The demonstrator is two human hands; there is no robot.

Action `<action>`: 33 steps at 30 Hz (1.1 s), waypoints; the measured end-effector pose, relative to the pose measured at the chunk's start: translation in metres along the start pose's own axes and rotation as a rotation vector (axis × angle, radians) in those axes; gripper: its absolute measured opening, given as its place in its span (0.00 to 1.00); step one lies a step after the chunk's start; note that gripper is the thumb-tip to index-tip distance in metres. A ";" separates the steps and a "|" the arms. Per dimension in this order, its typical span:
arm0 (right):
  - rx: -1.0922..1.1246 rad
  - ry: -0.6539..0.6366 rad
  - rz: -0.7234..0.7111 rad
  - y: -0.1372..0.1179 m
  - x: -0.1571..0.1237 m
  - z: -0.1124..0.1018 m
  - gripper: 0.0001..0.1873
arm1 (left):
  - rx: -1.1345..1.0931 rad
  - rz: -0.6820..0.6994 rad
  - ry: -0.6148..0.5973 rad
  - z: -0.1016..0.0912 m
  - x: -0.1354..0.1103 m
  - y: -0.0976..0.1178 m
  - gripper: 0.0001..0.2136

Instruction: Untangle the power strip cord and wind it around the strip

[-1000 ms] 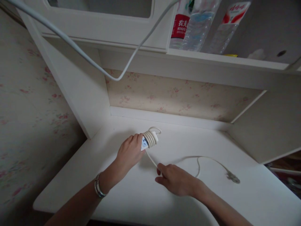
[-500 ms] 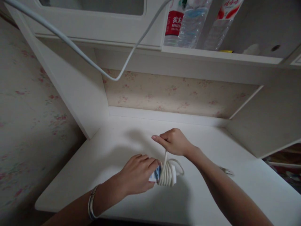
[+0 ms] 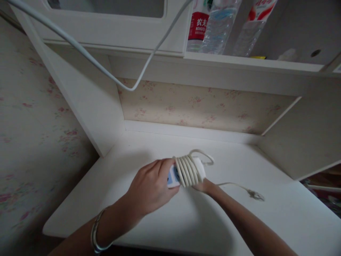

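Note:
My left hand (image 3: 151, 188) grips one end of a white power strip (image 3: 186, 171) and holds it just above the white desk (image 3: 160, 220). Several turns of the strip's own white cord (image 3: 186, 170) are wound around its body. My right hand (image 3: 204, 185) is tucked under the strip, mostly hidden behind it, so its fingers do not show. The loose end of the cord trails right across the desk to its plug (image 3: 254, 194).
A thick white cable (image 3: 106, 73) hangs in a loop across the back of the alcove. Three plastic bottles (image 3: 218, 26) stand on the shelf (image 3: 253, 64) above. Floral wallpaper covers the wall at left and the back panel. A white side panel closes the alcove at right.
My right hand came down from above the strip and passed under it, laying another turn of cord. The strip rose slightly toward the back, and the loose cord grew shorter.

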State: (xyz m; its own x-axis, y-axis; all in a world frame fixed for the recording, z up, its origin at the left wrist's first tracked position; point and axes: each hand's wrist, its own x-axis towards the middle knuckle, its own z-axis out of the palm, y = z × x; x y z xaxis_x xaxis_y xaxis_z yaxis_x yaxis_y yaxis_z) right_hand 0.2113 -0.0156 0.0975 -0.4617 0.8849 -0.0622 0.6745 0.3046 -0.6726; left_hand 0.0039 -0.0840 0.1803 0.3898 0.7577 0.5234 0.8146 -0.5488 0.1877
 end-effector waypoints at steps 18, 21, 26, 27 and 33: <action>-0.745 0.157 -0.371 -0.062 -0.053 -0.043 0.27 | 0.209 -0.078 -0.243 0.060 0.009 -0.022 0.12; -0.752 0.189 -0.400 -0.066 -0.035 -0.051 0.28 | 0.152 0.018 -0.312 0.063 0.002 -0.009 0.12; -0.630 0.241 -0.314 -0.059 -0.003 -0.066 0.32 | 0.053 0.091 -0.375 0.047 -0.012 0.015 0.17; -0.561 0.236 -0.301 -0.057 0.001 -0.067 0.32 | 0.041 0.106 -0.375 0.041 -0.014 0.019 0.18; -0.080 0.187 -0.192 -0.044 0.011 -0.056 0.32 | 0.009 0.218 -0.325 0.016 -0.022 0.026 0.21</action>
State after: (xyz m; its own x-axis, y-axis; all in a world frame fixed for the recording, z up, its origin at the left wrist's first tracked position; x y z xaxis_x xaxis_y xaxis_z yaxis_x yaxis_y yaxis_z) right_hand 0.2092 0.0007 0.1676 -0.4760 0.8556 0.2035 0.6315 0.4935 -0.5980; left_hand 0.0235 -0.1098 0.1605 0.6688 0.6968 0.2592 0.7007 -0.7073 0.0934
